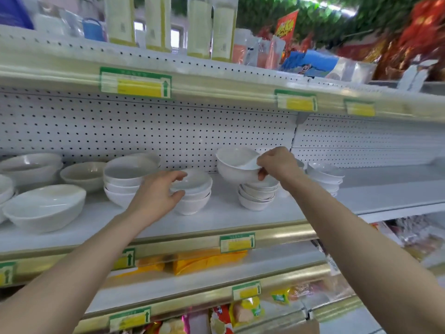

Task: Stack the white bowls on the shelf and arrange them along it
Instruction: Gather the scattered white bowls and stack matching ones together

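Setting: a shop shelf (224,219) with a white pegboard back panel (168,131), seen from the head camera of a person reaching in with both bare arms.
White bowls: they stand in several groups along the shelf, some stacked, some single.
Left hand (156,195): it reaches to the middle stack (193,201); thumb and fingers curve in a half-open C round the near rim of its top bowl, touching it.
Right hand (277,165): it pinches the rim of a tilted bowl (234,166), fingers curled over the edge and thumb under it.
Tilted bowl: it is held up off the shelf, leaning left, just above the right stack (256,196) and touching or nearly touching its top; I cannot tell which.
Left of the hands: the left stack (125,183) stands just beside the left hand; further left sit wider, shallower bowls, the nearest a large bowl (45,208) by the front edge.
Far right: one more small stack (325,177) stands behind the right wrist, against the back panel.
Shelf edge: a gold strip carries a green and yellow price label (237,242).
Below: orange packets (207,261) lie on the next shelf down.
Above: tall pale packets (209,27), blurred, stand on the upper shelf.
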The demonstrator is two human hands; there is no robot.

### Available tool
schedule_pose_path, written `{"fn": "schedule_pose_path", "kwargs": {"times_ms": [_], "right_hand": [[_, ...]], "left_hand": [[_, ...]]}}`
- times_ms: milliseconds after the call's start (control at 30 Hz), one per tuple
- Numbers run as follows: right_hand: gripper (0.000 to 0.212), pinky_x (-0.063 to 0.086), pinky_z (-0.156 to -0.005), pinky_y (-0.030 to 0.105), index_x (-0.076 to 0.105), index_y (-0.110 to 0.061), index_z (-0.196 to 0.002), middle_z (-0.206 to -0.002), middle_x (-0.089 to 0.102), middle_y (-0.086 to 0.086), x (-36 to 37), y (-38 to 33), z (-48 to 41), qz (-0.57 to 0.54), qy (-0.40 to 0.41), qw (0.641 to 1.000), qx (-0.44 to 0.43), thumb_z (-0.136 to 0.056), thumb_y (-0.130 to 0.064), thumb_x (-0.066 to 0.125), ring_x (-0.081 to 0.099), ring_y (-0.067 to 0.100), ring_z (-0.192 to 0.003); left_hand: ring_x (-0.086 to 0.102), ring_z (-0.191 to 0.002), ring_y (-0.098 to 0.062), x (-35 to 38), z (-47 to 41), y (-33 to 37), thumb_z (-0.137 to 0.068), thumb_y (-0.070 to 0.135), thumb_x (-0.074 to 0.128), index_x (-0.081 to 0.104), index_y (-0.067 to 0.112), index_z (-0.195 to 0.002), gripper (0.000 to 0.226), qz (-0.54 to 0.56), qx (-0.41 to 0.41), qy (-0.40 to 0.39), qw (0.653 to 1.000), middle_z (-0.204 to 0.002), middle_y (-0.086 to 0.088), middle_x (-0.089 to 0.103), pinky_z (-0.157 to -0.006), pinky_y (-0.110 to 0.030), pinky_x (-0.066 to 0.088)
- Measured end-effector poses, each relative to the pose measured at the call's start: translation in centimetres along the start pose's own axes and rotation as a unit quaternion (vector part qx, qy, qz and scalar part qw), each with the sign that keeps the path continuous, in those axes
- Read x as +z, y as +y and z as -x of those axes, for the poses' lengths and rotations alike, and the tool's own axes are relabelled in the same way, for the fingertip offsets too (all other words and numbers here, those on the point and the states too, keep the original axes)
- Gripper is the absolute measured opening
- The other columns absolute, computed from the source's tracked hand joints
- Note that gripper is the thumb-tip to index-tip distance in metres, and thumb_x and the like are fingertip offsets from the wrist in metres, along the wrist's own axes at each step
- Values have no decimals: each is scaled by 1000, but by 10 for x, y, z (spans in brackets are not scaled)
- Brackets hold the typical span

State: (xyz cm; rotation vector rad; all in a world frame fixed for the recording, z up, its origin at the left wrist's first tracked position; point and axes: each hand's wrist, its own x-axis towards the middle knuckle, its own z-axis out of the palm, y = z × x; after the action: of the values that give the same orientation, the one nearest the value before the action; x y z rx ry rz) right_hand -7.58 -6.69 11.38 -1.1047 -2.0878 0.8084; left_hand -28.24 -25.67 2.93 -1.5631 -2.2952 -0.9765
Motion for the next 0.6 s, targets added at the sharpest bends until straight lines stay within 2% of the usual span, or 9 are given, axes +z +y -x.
{"fn": "schedule_pose_path", "kwargs": {"times_ms": [67,133,300,433,500,600], "right_hand": [[26,35,-43,16,64,-6,-52,-53,66,9,-22,15,-14,5,21,1000,14,-74,-6,51,46,7,-46],[23,38,-50,21,70,-1,-59,-53,67,10,-43,32,-27,13,44,999,29,-74,-6,53,50,11,-52],[24,36,-50,23,74,1,-72,-52,67,8,-93,75,-58,22,82,995,55,-77,-8,52,49,13,-56],[24,36,-51,23,73,2,-73,-48,64,3,-131,108,-84,24,105,991,78,-78,-10,53,48,12,-60],[22,33,-48,22,71,3,-75,-45,63,2,-147,125,-96,19,114,990,83,-77,-10,54,45,10,-54],[20,33,-49,23,71,2,-77,-54,65,8,-166,148,-116,19,124,988,95,-78,-10,54,48,12,-55]], "left_hand": [[60,-115,-18,13,-19,16,-87,23,69,59,24,-131,45,-5,18,-12,1000,-126,5,65,-97,-35,46],[58,-118,-18,29,-38,35,-87,25,68,58,25,-132,46,-10,26,-27,999,-130,6,62,-95,-31,44],[55,-123,-24,73,-80,91,-89,31,67,54,23,-137,51,0,50,-61,997,-137,-2,57,-100,-34,44],[53,-126,-23,105,-113,134,-89,40,65,54,22,-138,54,-5,78,-79,994,-139,-1,56,-103,-33,41],[50,-129,-23,121,-127,152,-88,44,64,52,24,-139,56,-10,84,-87,993,-142,1,53,-106,-34,41],[45,-133,-21,144,-145,175,-88,43,62,50,28,-140,56,-15,82,-101,991,-145,5,48,-109,-35,38]]}}
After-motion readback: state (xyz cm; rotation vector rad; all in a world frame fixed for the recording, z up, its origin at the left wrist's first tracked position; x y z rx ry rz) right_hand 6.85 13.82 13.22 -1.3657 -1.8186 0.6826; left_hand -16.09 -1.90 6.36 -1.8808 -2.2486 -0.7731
